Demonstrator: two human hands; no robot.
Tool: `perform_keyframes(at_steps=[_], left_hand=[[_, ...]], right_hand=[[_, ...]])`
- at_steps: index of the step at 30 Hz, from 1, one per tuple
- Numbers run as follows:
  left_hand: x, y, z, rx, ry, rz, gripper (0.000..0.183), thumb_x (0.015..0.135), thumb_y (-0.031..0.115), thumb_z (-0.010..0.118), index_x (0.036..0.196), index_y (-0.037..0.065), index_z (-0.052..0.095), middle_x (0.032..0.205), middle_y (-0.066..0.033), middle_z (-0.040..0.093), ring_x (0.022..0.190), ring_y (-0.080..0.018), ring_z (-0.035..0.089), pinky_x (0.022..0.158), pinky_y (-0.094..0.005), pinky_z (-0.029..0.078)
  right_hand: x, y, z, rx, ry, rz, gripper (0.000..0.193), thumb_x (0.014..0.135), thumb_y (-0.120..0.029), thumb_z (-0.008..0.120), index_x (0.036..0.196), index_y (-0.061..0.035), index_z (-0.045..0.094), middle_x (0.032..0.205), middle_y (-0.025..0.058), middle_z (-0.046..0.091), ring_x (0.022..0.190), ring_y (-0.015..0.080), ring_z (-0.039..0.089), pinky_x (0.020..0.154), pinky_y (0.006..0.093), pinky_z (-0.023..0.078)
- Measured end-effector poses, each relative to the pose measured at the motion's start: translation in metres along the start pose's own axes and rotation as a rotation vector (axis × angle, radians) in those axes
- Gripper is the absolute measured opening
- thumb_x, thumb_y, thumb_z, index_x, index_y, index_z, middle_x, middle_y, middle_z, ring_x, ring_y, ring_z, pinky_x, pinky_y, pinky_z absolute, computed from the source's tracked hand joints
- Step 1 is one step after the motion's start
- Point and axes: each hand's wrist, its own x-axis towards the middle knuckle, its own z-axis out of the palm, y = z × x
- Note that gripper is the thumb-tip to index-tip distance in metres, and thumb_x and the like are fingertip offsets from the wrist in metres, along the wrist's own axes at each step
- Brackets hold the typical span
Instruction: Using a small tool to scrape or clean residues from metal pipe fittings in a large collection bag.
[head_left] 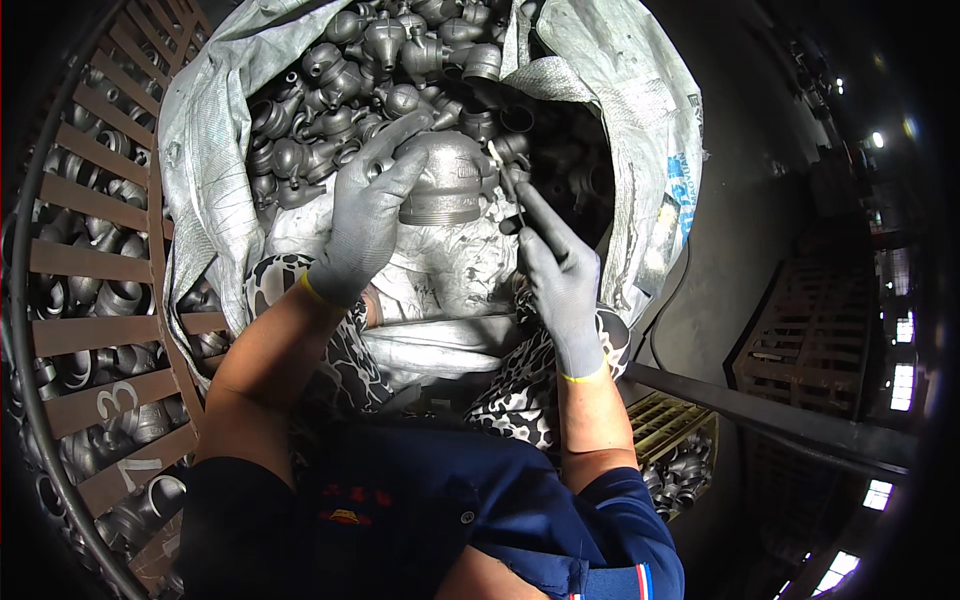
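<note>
My left hand (368,215), in a grey knit glove, grips a large domed grey metal casting (440,180) from its left side, fingers over the top. The casting has a ridged round collar at its lower end and raised marks on its side. My right hand (562,275), gloved the same way, holds a thin rod-like tool (508,185), dark with a pale tip. Its index finger is stretched along the tool. The tip is close to the casting's right side; I cannot tell whether they touch. Under the casting lies white woven sack cloth (440,265).
A big white woven sack (205,150) stands open before me, holding many grey castings (385,40). At the left is a brown slatted metal crate (85,260) full of similar parts. A yellowish crate (665,425) with small parts sits at lower right, near a dark metal bar (770,405).
</note>
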Motion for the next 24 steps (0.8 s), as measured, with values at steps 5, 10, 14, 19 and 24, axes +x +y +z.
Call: perform_keyframes(at_steps=[5, 10, 14, 19, 24], left_hand=[[0.0, -0.001, 0.001, -0.063, 0.06, 0.002, 0.043, 0.094, 0.016, 0.058, 0.13, -0.005, 0.051, 0.125, -0.012, 0.058, 0.112, -0.0162, 0.055, 0.095, -0.0288, 0.045], [0.001, -0.001, 0.001, -0.013, 0.08, 0.025, 0.044, 0.093, 0.018, 0.059, 0.13, -0.005, 0.051, 0.125, -0.0123, 0.058, 0.112, -0.0164, 0.055, 0.094, -0.0283, 0.046], [0.0, 0.002, 0.002, 0.011, 0.082, 0.027, 0.044, 0.093, 0.018, 0.059, 0.13, -0.005, 0.051, 0.125, -0.0125, 0.058, 0.112, -0.0166, 0.055, 0.096, -0.0286, 0.045], [-0.001, 0.0, 0.001, 0.097, 0.093, 0.038, 0.045, 0.092, 0.018, 0.06, 0.13, -0.006, 0.051, 0.126, -0.0134, 0.058, 0.114, -0.0174, 0.054, 0.099, -0.0299, 0.043], [-0.002, 0.0, 0.004, 0.141, 0.129, 0.087, 0.047, 0.09, 0.017, 0.063, 0.13, -0.006, 0.052, 0.127, -0.0141, 0.057, 0.118, -0.0187, 0.052, 0.102, -0.0308, 0.04]], right_hand=[[-0.005, -0.011, 0.009, -0.232, -0.023, -0.098, 0.04, 0.086, 0.002, 0.057, 0.126, -0.0027, 0.06, 0.113, 0.0148, 0.067, 0.098, 0.0194, 0.065, 0.085, 0.0286, 0.049], [-0.005, -0.005, 0.013, -0.311, -0.053, -0.194, 0.039, 0.087, -0.001, 0.057, 0.126, -0.0038, 0.059, 0.104, 0.0186, 0.067, 0.091, 0.0273, 0.066, 0.081, 0.0336, 0.051], [-0.005, -0.006, 0.015, -0.368, -0.048, -0.259, 0.039, 0.087, -0.003, 0.058, 0.127, -0.0031, 0.058, 0.097, 0.0187, 0.067, 0.084, 0.0292, 0.065, 0.075, 0.0353, 0.051], [-0.009, -0.013, 0.019, -0.512, -0.067, -0.163, 0.045, 0.083, 0.003, 0.061, 0.127, -0.0059, 0.06, 0.09, 0.0162, 0.066, 0.081, 0.0271, 0.065, 0.074, 0.0328, 0.051], [-0.012, -0.008, 0.026, -0.617, -0.081, -0.206, 0.055, 0.082, 0.002, 0.06, 0.134, -0.0108, 0.053, 0.082, 0.0159, 0.058, 0.075, 0.0304, 0.06, 0.068, 0.0374, 0.049]])
